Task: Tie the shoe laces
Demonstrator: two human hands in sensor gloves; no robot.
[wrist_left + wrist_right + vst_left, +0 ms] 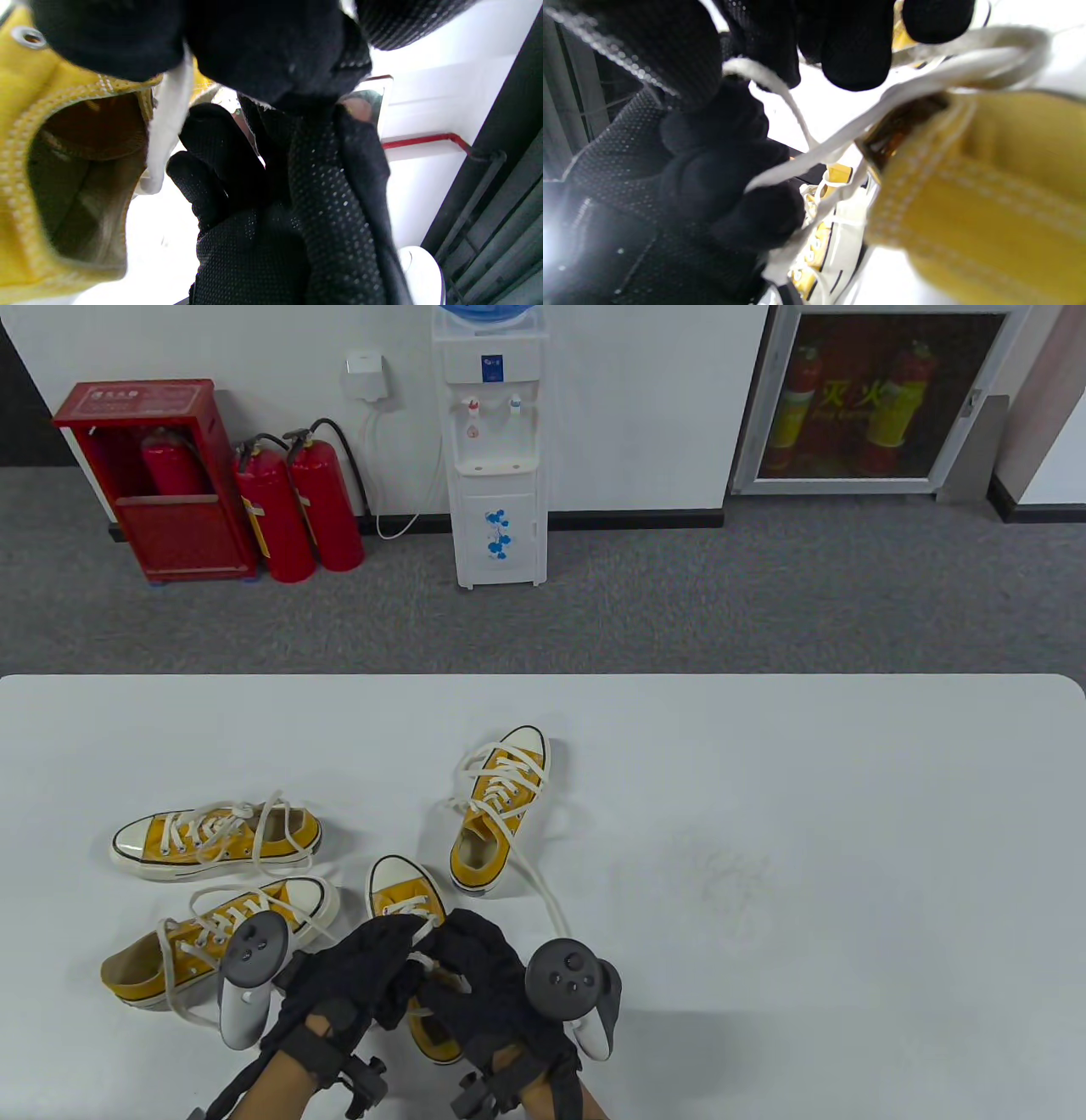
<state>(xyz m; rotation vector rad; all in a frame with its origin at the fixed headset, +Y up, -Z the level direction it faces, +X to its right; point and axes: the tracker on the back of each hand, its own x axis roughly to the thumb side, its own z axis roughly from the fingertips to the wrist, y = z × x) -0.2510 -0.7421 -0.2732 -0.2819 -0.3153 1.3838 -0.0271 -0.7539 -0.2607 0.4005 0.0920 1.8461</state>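
A yellow canvas sneaker (pixel 404 896) with white laces lies at the table's front, toe pointing away, mostly covered by both gloved hands. My left hand (pixel 361 963) and right hand (pixel 475 976) meet over its lace area. In the right wrist view the left hand's fingers (pixel 721 169) grip a white lace strand (pixel 848 131) that runs taut to the shoe's yellow collar (pixel 988 190), and my right fingertips (pixel 852 55) sit by a second strand. In the left wrist view a lace (pixel 169 127) hangs beside the shoe opening (pixel 76 178), under my left fingers (pixel 254 42).
Three more yellow sneakers lie on the white table (pixel 848 814): one at the left on its side (pixel 216 840), one at the front left (pixel 212 942), one upright in the middle (pixel 501 806) with a long loose lace (pixel 543 891) trailing toward my right hand.
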